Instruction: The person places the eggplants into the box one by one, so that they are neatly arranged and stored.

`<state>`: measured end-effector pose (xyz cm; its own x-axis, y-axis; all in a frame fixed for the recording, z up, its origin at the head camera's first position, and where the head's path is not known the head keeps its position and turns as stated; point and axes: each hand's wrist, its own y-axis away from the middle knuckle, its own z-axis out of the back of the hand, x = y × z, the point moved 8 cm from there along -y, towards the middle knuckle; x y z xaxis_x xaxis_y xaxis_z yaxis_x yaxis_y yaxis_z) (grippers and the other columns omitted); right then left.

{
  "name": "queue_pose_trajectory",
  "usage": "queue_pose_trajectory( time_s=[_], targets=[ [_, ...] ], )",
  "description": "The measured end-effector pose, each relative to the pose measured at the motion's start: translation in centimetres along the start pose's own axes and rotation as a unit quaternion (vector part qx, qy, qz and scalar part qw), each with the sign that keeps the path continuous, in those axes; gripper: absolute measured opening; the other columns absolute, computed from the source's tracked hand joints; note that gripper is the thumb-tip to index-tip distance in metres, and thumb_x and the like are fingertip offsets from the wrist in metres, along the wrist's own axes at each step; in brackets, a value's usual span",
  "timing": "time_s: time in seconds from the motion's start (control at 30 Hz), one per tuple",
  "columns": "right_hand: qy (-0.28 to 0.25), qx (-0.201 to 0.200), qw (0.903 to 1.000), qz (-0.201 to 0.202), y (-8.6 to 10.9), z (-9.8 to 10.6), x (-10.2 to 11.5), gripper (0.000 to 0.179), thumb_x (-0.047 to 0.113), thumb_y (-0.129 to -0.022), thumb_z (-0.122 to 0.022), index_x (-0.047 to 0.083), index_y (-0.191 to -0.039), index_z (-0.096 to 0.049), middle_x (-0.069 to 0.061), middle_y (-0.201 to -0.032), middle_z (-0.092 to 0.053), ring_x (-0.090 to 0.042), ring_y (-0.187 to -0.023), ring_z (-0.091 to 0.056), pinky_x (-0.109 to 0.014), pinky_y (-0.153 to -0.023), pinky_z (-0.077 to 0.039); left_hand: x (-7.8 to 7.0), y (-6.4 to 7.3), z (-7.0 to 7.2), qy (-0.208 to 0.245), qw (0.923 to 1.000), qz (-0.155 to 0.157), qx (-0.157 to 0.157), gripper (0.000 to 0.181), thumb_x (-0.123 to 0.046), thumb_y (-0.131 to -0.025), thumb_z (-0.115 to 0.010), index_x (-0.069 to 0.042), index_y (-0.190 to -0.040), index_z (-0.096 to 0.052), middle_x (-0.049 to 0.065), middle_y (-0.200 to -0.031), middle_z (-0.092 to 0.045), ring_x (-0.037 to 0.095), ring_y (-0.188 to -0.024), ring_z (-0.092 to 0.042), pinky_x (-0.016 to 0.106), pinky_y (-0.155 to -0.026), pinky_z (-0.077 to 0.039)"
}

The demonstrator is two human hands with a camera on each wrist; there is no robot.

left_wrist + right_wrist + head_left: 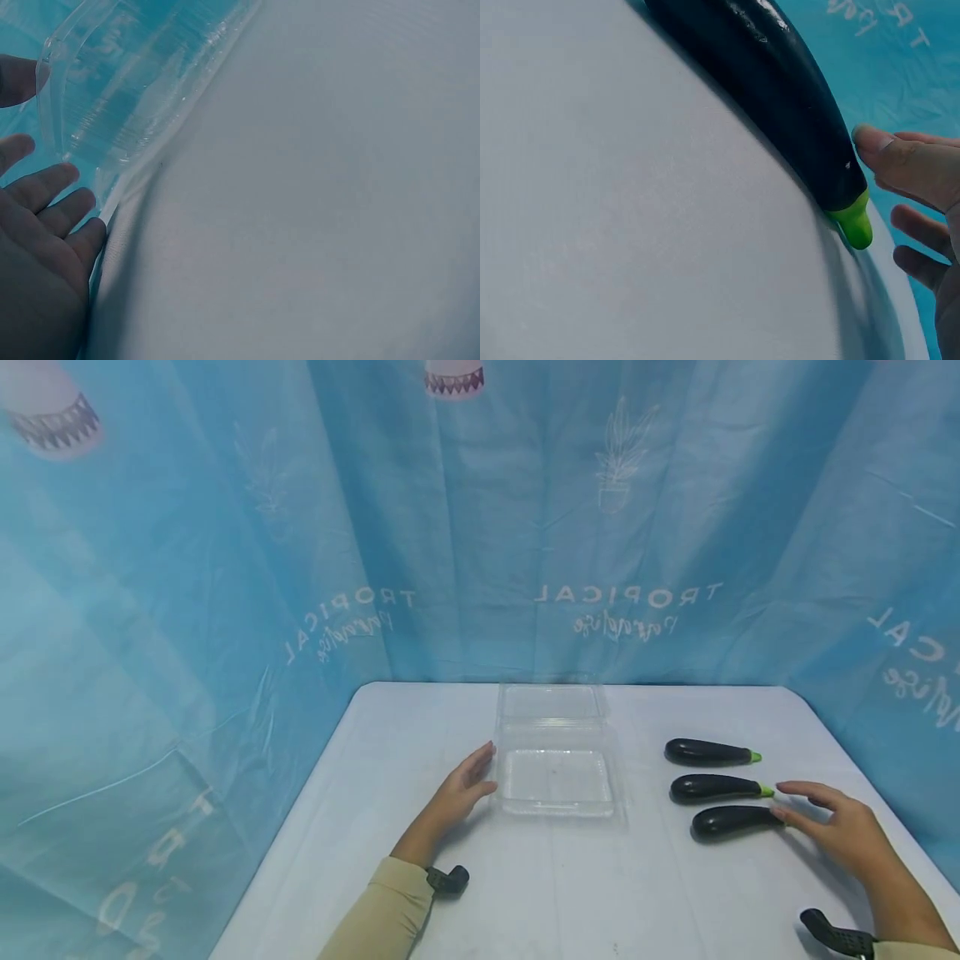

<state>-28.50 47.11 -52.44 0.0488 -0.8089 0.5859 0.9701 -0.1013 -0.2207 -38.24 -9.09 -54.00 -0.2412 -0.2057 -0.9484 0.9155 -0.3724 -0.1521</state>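
Right grip (847, 833): nearest eggplant (731, 823) just beside thumb (907, 165), stem (855, 225) toward palm.

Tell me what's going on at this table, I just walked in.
A person's left hand is open beside a clear plastic container, which lies with its lid folded back on the white table. The right hand is at the stem end of the nearest of three dark eggplants, but whether it touches is hard to tell. Neither hand grips anything, and all the eggplants lie on the table to the container's right.
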Motion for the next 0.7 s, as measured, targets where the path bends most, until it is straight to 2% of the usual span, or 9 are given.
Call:
queue_pose_trajectory(
  time_s=[0.17,0.37,0.53,0.7],
  targets=[
    [0.005,0.016,0.9999,-0.004,-0.2,-0.4,-0.5,0.052,0.037,-0.098,-0.077,-0.001,-0.132,-0.067,-0.035,-0.139,-0.057,-0.066,-0.124,-0.046,-0.08,-0.093,-0.04,-0.3,0.1,-0.2,0.005,0.9999,-0.002,0.01,0.069,-0.005,-0.102,-0.064,-0.006,-0.164,-0.035,0.008,-0.168,-0.034,0.026,-0.154,-0.03,0.042,-0.124,-0.027],
    [-0.007,0.039,0.9991,0.013,-0.3,-0.8,-0.5,0.048,0.038,-0.099,-0.076,0.0,-0.127,-0.071,-0.034,-0.134,-0.061,-0.065,-0.127,-0.045,-0.082,-0.097,-0.036,-0.3,0.1,-0.2,-0.002,1.0,-0.007,0.006,0.068,-0.005,-0.102,-0.064,-0.004,-0.163,-0.034,0.008,-0.168,-0.034,0.026,-0.154,-0.029,0.041,-0.124,-0.027],
    [-0.015,0.092,0.9956,-0.003,-0.3,-1.6,-1.0,0.062,0.043,-0.091,-0.083,-0.002,-0.13,-0.069,-0.036,-0.137,-0.058,-0.065,-0.131,-0.04,-0.082,-0.101,-0.032,-0.4,0.0,-0.2,-0.008,0.9999,-0.006,0.0,0.067,-0.004,-0.101,-0.063,-0.005,-0.163,-0.036,0.007,-0.168,-0.035,0.026,-0.154,-0.03,0.041,-0.123,-0.028],
    [-0.012,0.12,0.9925,-0.018,-0.2,-2.0,-1.3,0.066,0.036,-0.084,-0.089,-0.002,-0.133,-0.068,-0.038,-0.141,-0.054,-0.066,-0.134,-0.036,-0.084,-0.102,-0.027,-0.3,0.0,-0.2,-0.011,0.9999,-0.001,0.001,0.068,-0.005,-0.101,-0.063,-0.007,-0.163,-0.036,0.006,-0.168,-0.035,0.024,-0.154,-0.03,0.04,-0.123,-0.028]
  ],
)
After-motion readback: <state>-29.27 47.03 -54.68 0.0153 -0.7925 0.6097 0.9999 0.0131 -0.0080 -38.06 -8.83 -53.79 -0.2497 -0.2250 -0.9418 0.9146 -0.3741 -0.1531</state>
